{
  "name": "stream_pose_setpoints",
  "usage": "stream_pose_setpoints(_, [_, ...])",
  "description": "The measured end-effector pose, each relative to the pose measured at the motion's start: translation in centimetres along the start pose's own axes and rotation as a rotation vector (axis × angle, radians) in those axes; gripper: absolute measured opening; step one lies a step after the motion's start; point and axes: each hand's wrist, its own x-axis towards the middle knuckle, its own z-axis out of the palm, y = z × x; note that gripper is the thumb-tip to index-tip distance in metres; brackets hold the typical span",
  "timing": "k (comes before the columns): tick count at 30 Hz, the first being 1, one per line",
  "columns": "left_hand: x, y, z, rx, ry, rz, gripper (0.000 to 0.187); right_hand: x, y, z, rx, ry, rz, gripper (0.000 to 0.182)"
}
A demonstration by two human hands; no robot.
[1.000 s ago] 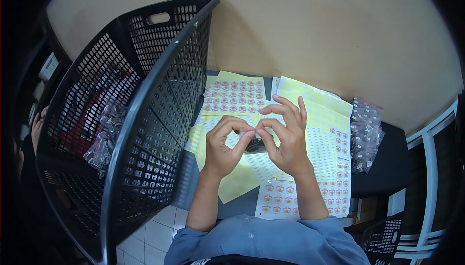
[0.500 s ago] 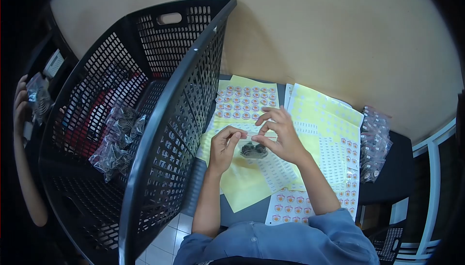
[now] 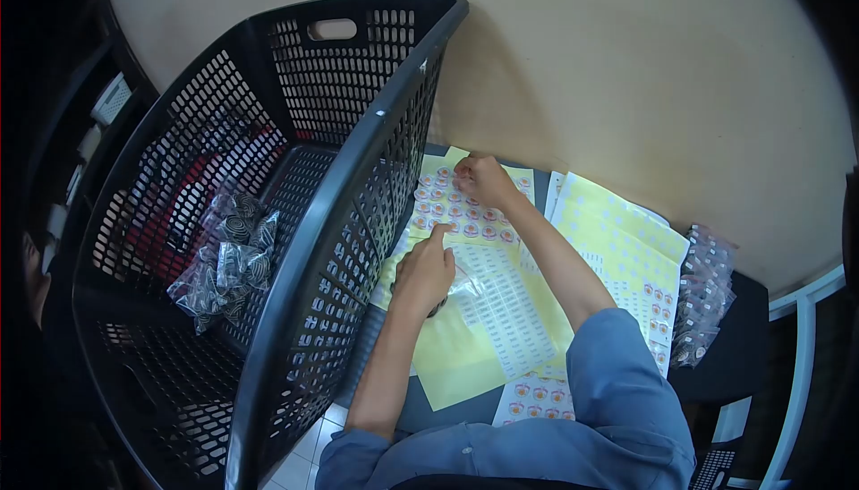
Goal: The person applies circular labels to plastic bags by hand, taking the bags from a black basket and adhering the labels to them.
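My left hand (image 3: 424,271) holds a clear plastic bag (image 3: 467,284) with a dark striped item in it, mostly hidden beneath the hand. The index finger points up over the papers. My right hand (image 3: 484,180) has its fingers bent together at the upper part of a yellow sheet of round orange-and-pink stickers (image 3: 461,217). Whatever lies between those fingertips is too small to make out. A sheet of small printed labels (image 3: 506,306) lies below, over plain yellow paper (image 3: 447,374).
A large black perforated basket (image 3: 335,190) at the left holds bagged striped items (image 3: 234,262). More bagged items (image 3: 705,298) are piled at the table's right. Further sticker sheets (image 3: 617,221) lie right of centre. Part of another person (image 3: 38,280) shows at the far left.
My right hand has moved up to the round stickers, away from my left. My left hand has turned over the bag. The other person's arm has mostly left view.
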Motion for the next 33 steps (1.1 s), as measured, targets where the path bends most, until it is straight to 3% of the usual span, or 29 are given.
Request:
stream_pose_setpoints(3, [2.1,-1.1,2.0,0.237,-0.062,-0.077,0.041,1.1,-0.1,0.0,-0.19,-0.144,0.07,0.02])
stream_pose_setpoints(12, [2.7,-2.0,3.4,0.317,-0.178,-0.098,0.055,2.3,-0.6,-0.4,-0.32,-0.288,0.124,0.016])
stream_pose_setpoints(14, [2.7,-2.1,3.4,0.322,-0.179,-0.095,0.056,2.6,-0.4,0.2,-0.284,-0.211,-0.045,0.016])
stream_pose_setpoints(20, [2.7,-2.0,3.2,0.328,-0.206,-0.102,0.057,3.5,0.5,1.4,-0.265,-0.32,-0.065,0.016])
stream_pose_setpoints(27, [2.6,-1.7,2.9,0.326,-0.256,-0.123,0.06,3.6,0.5,1.8,-0.278,-0.217,-0.1,0.013])
stream_pose_setpoints(29, [2.6,-1.8,2.9,0.323,-0.256,-0.124,0.06,3.7,0.2,1.9,-0.313,-0.201,0.02,0.012])
stream_pose_setpoints(33, [2.7,-1.8,2.9,0.328,-0.26,-0.12,0.061,3.6,0.5,2.5,-0.349,-0.108,-0.003,0.01])
